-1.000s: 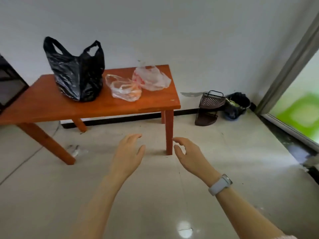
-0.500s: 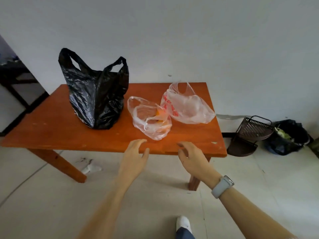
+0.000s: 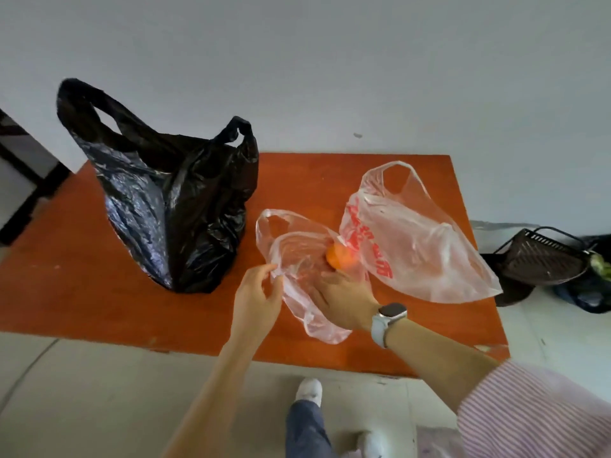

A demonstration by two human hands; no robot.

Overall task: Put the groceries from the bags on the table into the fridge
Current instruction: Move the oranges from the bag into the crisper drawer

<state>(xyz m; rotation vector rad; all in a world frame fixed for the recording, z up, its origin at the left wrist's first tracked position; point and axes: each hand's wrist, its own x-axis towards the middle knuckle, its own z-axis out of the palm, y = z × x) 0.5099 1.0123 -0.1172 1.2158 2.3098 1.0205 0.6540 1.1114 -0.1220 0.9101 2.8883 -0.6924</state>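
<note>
Clear bag [image 3: 297, 259] near table [image 3: 82, 292] edge

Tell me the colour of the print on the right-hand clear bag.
Red print, seen in the head view.

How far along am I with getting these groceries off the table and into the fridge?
Barely started. Nothing looks put away: the black bag, the clear bag and the red-printed bag all sit on the table. In hand: your left hand pinches the clear bag's edge while your right hand reaches in toward the orange fruit. Left: everything; no fridge is in view.
</note>
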